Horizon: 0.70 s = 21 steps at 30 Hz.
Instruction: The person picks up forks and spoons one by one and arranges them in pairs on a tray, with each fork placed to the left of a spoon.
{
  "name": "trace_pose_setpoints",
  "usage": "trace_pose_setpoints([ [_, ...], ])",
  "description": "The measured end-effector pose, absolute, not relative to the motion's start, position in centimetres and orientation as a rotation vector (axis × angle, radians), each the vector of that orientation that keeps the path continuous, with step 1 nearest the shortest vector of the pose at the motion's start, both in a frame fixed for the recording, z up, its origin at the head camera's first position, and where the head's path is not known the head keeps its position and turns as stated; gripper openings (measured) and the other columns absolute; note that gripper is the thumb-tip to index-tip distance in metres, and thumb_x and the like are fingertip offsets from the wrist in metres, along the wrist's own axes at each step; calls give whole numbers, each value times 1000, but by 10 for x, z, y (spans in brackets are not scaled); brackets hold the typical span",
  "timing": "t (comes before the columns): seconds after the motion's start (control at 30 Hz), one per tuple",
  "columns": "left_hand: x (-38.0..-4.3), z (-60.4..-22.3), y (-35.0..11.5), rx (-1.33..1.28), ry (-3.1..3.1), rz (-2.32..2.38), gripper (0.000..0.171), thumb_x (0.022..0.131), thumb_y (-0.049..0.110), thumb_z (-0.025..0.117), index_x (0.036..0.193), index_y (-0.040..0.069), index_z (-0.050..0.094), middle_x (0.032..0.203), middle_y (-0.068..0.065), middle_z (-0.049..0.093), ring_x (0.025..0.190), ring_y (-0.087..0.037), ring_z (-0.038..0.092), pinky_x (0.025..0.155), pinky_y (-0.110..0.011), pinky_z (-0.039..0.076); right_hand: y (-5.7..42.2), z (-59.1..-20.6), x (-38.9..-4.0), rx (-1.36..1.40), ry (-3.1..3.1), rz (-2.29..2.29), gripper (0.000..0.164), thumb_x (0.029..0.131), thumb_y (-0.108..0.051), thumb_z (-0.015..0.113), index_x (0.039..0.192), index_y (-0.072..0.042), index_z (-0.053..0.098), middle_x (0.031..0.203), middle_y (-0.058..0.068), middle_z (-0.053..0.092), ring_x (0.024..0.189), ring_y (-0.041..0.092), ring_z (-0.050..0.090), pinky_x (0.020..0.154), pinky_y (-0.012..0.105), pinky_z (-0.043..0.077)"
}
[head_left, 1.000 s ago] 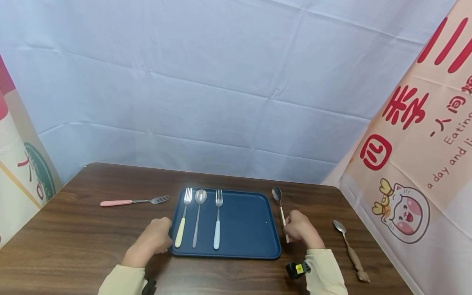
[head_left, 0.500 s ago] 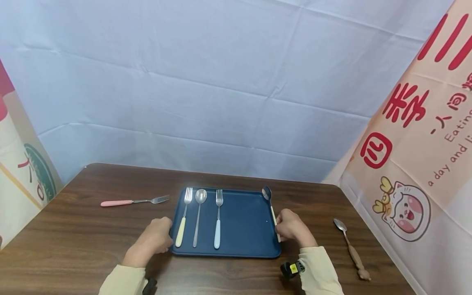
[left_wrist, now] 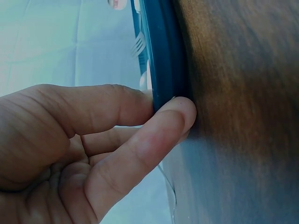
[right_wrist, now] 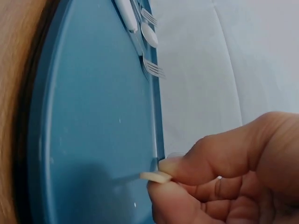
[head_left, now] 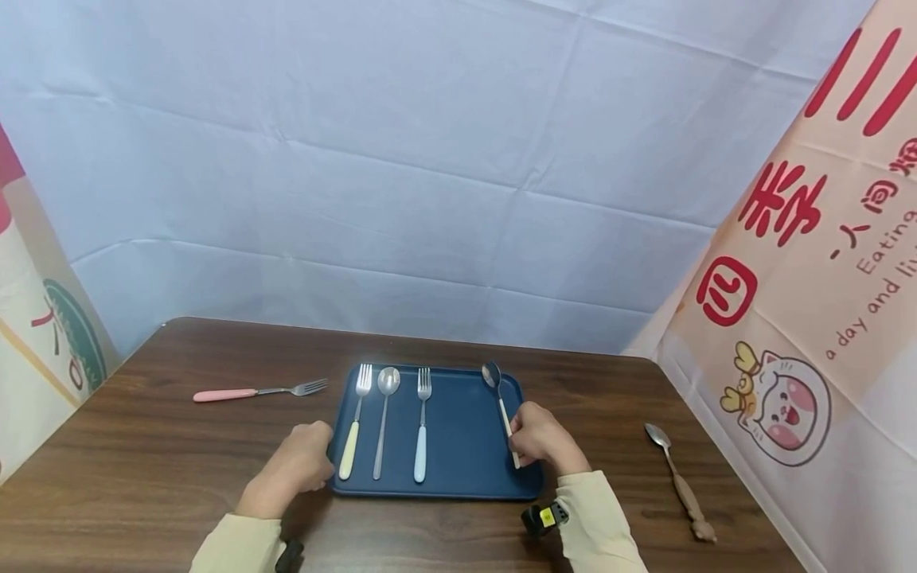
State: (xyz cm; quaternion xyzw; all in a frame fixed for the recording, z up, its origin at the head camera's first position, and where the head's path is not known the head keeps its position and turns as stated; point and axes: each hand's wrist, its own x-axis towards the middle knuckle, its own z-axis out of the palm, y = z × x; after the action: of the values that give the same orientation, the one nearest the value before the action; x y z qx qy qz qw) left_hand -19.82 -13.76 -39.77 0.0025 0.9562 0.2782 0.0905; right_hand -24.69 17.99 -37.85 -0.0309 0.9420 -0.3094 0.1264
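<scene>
The right hand (head_left: 544, 436) is pinching the dark-bowled spoon (head_left: 505, 415) low on its pale handle, so the bowl could be tipping or twisting onto the far rim if that hold is slackening. The spoon is hanging over the right part of the tray (head_left: 462, 422), thumb and finger parting only by the handle's thickness. The left hand (head_left: 297, 458) is gripping the tray's left edge (a tug there could be sliding the cutlery).
</scene>
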Motion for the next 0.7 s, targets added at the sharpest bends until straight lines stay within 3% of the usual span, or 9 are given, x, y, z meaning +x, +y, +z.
trace_pose_setpoints([
  [0.43, -198, -399, -137, 0, 2831, 830, 14, 75, -10, 61, 88, -10, 56, 62, -9, 50, 47, -15, 52, 45, -27, 43, 164, -385, -245, -195, 2716, -912, 29, 73, 13, 53, 54, -7, 46, 50, 3, 41, 44, 17, 55, 47, 31, 50],
  [0.7, -198, -399, -138, 1, 2835, 830, 14, 75, -10, 61, 88, -11, 57, 60, -9, 51, 46, -15, 52, 44, -26, 43, 153, -387, -246, -196, 2653, -984, 27, 75, 13, 56, 56, -4, 49, 52, 4, 45, 47, 17, 55, 48, 30, 51],
])
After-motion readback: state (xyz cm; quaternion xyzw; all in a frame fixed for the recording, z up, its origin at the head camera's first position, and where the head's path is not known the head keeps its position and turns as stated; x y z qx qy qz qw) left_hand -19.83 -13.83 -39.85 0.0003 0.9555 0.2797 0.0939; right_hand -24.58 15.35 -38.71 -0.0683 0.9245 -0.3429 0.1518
